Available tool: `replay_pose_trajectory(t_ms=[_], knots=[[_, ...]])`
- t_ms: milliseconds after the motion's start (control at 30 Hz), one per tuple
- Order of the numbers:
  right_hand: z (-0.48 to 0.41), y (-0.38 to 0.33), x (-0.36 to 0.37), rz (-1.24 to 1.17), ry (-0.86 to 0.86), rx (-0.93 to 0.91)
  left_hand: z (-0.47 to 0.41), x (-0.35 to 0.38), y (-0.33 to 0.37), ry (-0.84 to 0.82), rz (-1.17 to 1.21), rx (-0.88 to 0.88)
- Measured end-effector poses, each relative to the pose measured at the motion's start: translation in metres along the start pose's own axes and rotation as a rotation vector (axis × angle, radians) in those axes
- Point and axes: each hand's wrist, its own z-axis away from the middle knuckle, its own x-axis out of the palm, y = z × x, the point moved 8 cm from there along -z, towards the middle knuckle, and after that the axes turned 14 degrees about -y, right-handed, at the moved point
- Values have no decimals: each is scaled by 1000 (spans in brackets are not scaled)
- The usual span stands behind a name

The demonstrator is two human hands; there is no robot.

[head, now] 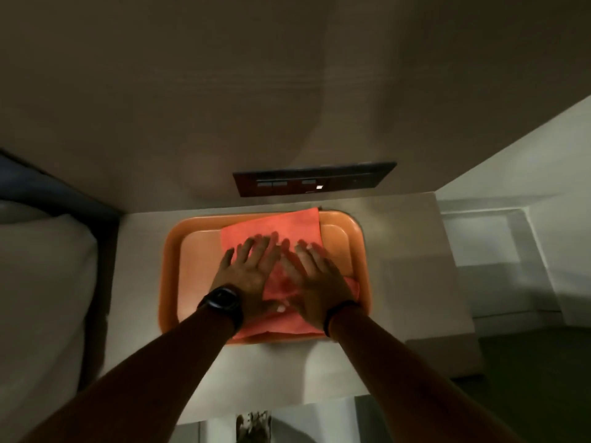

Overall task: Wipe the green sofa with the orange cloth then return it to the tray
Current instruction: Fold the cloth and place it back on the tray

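- Orange cloth lies folded in the orange tray on the white counter.
- Left hand and right hand press flat on it, fingers spread, gripping nothing.
- Black watch sits on the left wrist.

head view, steeply downward, close over tray

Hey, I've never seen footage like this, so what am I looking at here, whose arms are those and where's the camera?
There is no machine here. One wide camera sits on a person's head, looking forward and down, so the arms are their own. The left hand, with a dark watch on its wrist, and the right hand lie flat, fingers spread, on an orange cloth. The cloth lies in an orange tray on a pale table. Nothing is gripped. No sofa is in view.
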Motion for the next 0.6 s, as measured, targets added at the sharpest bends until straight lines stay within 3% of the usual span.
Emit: replay_pose_trajectory(t_ms=[133,400,500,600], knots=[[-7,8,28,-79,-134,88,-15,32,8,-118,6,-57],[10,26,-8,-103,16,121,-14,17,8,-29,-21,-132],[33,39,-53,-441,201,167,-11,-4,22,40,-4,-141],[94,52,-117,-887,633,174,-1,-42,50,147,-17,-94]])
